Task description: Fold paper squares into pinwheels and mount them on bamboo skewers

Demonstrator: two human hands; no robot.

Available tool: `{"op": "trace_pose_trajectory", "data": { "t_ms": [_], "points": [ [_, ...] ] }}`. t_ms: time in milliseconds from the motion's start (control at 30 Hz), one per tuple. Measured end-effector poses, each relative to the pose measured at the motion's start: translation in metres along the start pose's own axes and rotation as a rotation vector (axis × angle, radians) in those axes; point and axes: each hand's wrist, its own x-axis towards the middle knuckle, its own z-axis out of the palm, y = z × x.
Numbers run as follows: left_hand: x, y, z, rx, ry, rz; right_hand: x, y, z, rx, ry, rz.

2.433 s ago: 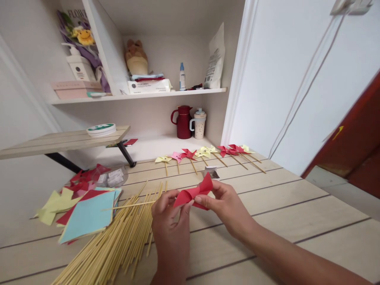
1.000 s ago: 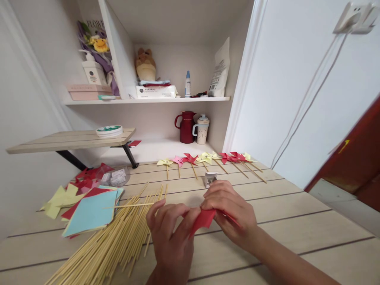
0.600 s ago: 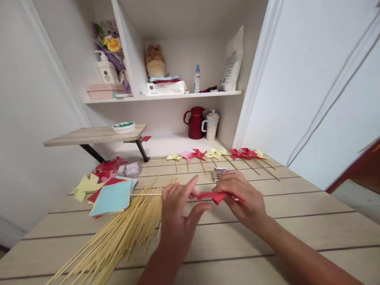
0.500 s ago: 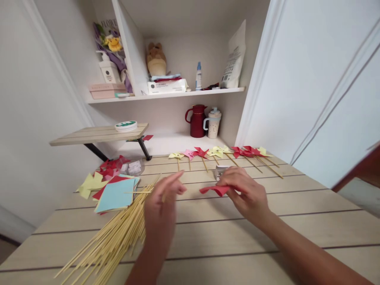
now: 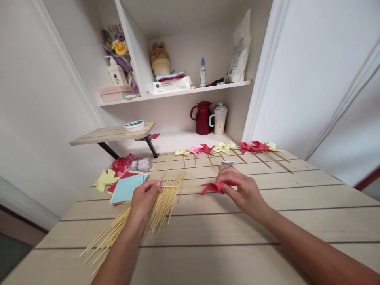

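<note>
My right hand (image 5: 242, 192) pinches a folded red paper pinwheel (image 5: 211, 187) above the table, its petals pointing left. Just behind that hand stands a small pale box (image 5: 227, 163), partly covered by the fingers. My left hand (image 5: 145, 198) is closed at the top of a loose bundle of thin wooden sticks (image 5: 163, 206). Its thumb and fingertips grip the end of one wooden stick (image 5: 172, 186), which lies crosswise over the others. My left forearm hides part of the bundle.
Finished pinwheels on sticks (image 5: 206, 149) lie in a row along the table's back. At left are stacked coloured paper squares (image 5: 127, 189), a yellow folded paper (image 5: 104, 180) and a clear container (image 5: 141, 164). A small raised stand (image 5: 109, 134) sits behind them. A red jug (image 5: 203, 118) and a cup (image 5: 219, 120) stand farther back.
My left hand has moved left and down onto the sticks and closed on one. The bundle has spread to the right. My right hand still holds the red pinwheel, nearly in place.
</note>
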Motion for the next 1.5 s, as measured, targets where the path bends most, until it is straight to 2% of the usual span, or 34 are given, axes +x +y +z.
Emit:
{"op": "trace_pose_trajectory", "data": {
  "t_ms": [133,267,467,567,667,800,933,1100,1200,1500],
  "points": [
    [-0.005,0.001,0.003,0.131,-0.065,0.049,0.001,0.004,-0.002,0.027,0.015,0.108],
    [-0.002,-0.002,0.01,0.323,-0.135,0.177,0.001,0.006,-0.003,0.024,0.018,0.137],
    [-0.009,0.0,0.03,0.946,-0.299,0.515,-0.001,0.007,-0.002,0.019,0.003,0.11],
    [-0.016,0.003,0.043,1.151,-0.306,0.566,-0.002,0.009,-0.002,-0.003,-0.01,0.088],
    [-0.02,0.006,0.054,1.268,-0.276,0.593,-0.002,0.011,-0.002,-0.019,-0.013,0.073],
    [-0.021,0.007,0.06,1.323,-0.296,0.602,0.0,0.011,-0.004,-0.016,0.001,0.085],
    [-0.029,0.004,0.056,1.331,-0.335,0.662,0.003,0.015,-0.011,-0.007,0.065,0.14],
    [-0.037,0.003,0.05,1.364,-0.361,0.737,0.006,0.031,-0.024,0.084,0.239,0.367],
    [-0.036,0.003,0.05,1.377,-0.367,0.747,0.008,0.039,-0.029,0.127,0.304,0.425],
    [-0.04,0.006,0.054,1.36,-0.35,0.767,0.008,0.043,-0.031,0.166,0.297,0.448]
  ]
}}
